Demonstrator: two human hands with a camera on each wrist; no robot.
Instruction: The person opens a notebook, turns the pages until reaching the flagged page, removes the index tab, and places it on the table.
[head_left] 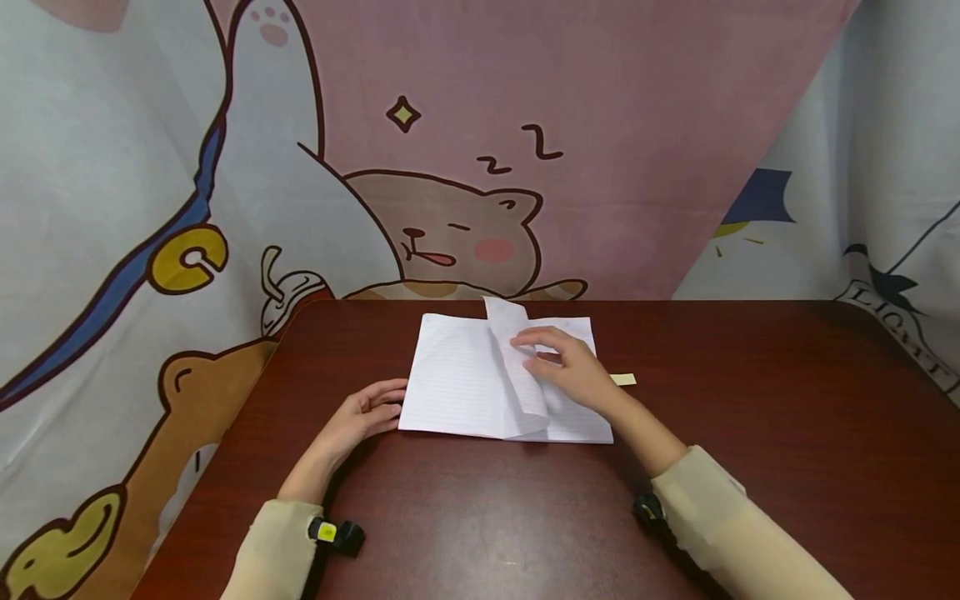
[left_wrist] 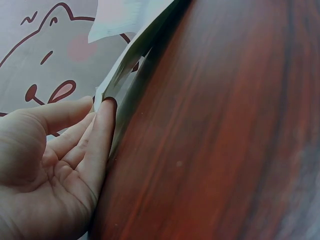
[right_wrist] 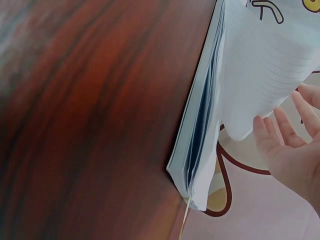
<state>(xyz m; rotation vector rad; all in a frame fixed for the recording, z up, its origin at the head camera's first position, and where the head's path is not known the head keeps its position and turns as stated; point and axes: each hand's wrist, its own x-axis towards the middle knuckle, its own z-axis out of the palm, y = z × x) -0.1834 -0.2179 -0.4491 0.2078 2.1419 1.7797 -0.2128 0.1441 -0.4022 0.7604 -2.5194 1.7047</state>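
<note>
An open notebook (head_left: 457,375) with white, lined pages lies on the table. One loose page (head_left: 517,367) stands raised near the spine, curved partway between the two sides. My right hand (head_left: 566,367) is over the right half, its fingers loosely extended and touching the raised page. In the right wrist view its fingertips (right_wrist: 277,117) are right at that page's edge. The left hand (head_left: 367,412) is at the notebook's left edge. In the left wrist view it holds the lower corner, thumb (left_wrist: 70,112) above and a fingertip tucked beneath the cover.
A pale yellow strip (head_left: 624,379) sticks out past the notebook's right edge. The dark red-brown table (head_left: 750,400) reaches back to a cartoon-printed cloth (head_left: 615,150). Each wrist carries a small black device, such as the left one (head_left: 348,537).
</note>
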